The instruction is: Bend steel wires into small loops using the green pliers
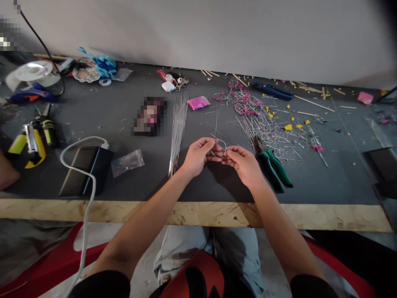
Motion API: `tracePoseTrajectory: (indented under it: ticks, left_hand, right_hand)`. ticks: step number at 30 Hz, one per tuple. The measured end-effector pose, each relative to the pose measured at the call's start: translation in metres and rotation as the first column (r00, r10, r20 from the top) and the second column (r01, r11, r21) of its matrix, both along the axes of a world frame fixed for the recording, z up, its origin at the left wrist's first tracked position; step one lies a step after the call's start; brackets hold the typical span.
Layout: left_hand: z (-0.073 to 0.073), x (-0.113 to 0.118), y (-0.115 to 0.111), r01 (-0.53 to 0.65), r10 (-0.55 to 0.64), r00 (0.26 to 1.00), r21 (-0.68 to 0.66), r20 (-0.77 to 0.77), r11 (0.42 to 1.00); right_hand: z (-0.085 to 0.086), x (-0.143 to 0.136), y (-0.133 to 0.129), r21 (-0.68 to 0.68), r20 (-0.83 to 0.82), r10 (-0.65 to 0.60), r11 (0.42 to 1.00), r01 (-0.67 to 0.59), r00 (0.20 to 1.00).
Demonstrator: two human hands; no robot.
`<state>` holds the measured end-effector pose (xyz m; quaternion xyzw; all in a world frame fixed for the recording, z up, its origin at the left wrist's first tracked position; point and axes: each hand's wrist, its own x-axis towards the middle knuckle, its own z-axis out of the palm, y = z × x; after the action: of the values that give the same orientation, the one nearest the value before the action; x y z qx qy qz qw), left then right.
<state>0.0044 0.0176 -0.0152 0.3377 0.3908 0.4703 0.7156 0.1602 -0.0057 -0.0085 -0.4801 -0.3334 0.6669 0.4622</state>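
Note:
My left hand (pixel 201 155) pinches a thin silvery wire (pixel 223 143) that bends in a curve between my two hands. The fingertips of my right hand (pixel 243 163) are closed on the other end of the same wire. Left of my left hand lies a long bundle of straight wires (pixel 179 130). Pliers with green and black handles (pixel 273 165) rest just right of my right hand. Behind them is a pile of wire pieces (pixel 248 103) with pink and yellow bits. A pink packet (pixel 199 103) lies beyond my hands.
A power bank (pixel 87 170) with a white cable and a small plastic bag (pixel 127 163) lie on the left. Farther left are cutters (pixel 48 126) and a yellow knife (pixel 34 145). Part of another person's hand (pixel 8 171) shows at the left edge. A wooden strip (pixel 124 212) edges the table.

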Motion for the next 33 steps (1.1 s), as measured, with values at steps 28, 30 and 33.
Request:
tracePoseTrajectory:
  ticks: [28,30,33]
  left_hand:
    - [0.023,0.014,-0.057,0.139,0.122,0.867,0.470,-0.483,0.871]
    - [0.025,0.013,-0.065,0.102,0.082,0.902,0.393,-0.424,0.914]
    - [0.027,0.009,-0.075,0.076,0.035,0.940,0.309,-0.341,0.948]
  right_hand:
    - [0.023,0.069,-0.049,0.286,0.739,-0.153,0.953,-0.099,0.656]
    - [0.013,0.093,-0.055,0.281,0.921,-0.233,0.952,-0.118,0.312]
    - [-0.003,0.124,-0.058,0.179,0.982,-0.168,0.973,-0.145,0.084]
